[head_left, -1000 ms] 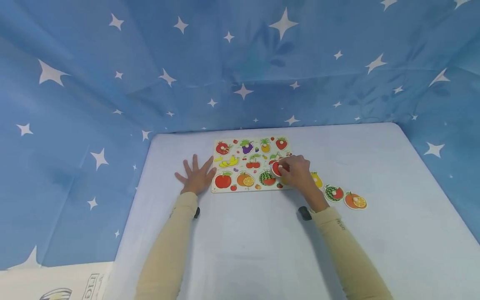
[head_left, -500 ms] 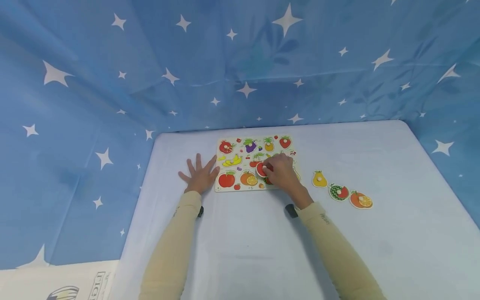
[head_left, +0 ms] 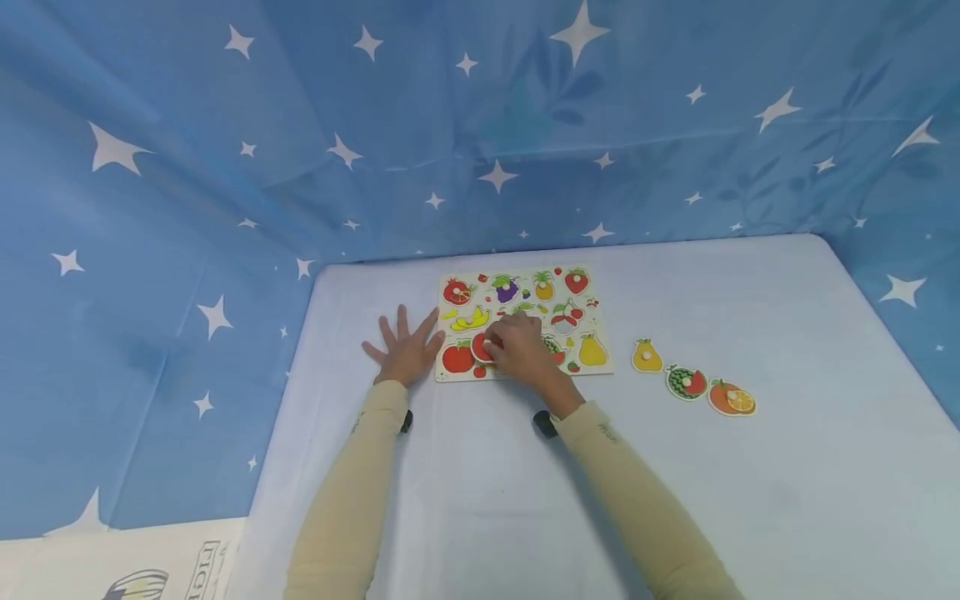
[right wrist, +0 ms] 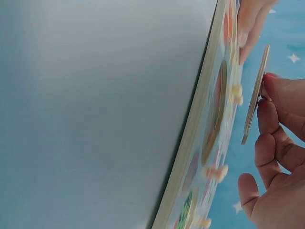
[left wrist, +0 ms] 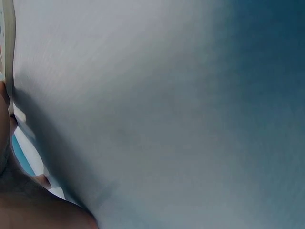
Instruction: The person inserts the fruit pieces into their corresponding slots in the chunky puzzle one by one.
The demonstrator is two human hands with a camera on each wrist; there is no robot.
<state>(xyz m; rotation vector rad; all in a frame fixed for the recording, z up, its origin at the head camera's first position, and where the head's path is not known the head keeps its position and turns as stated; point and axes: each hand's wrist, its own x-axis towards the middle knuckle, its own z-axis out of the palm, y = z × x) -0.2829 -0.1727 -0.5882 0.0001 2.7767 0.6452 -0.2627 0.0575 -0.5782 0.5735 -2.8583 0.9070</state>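
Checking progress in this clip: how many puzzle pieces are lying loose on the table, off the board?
3, in a row right of the board: a pear piece, a watermelon piece, an orange piece. The right hand holds another red piece over the board.

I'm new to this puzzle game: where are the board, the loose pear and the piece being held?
board (head_left: pixel 525 283), head view, bare top edge.
loose pear (head_left: pixel 647 357), head view, its body.
held piece (right wrist: pixel 255 95), right wrist view, its thin edge.

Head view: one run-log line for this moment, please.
left hand: flat on table, beside wooden fruit puzzle board | right hand: grip on round red puzzle piece, above board | loose on table: pear, watermelon, orange pieces
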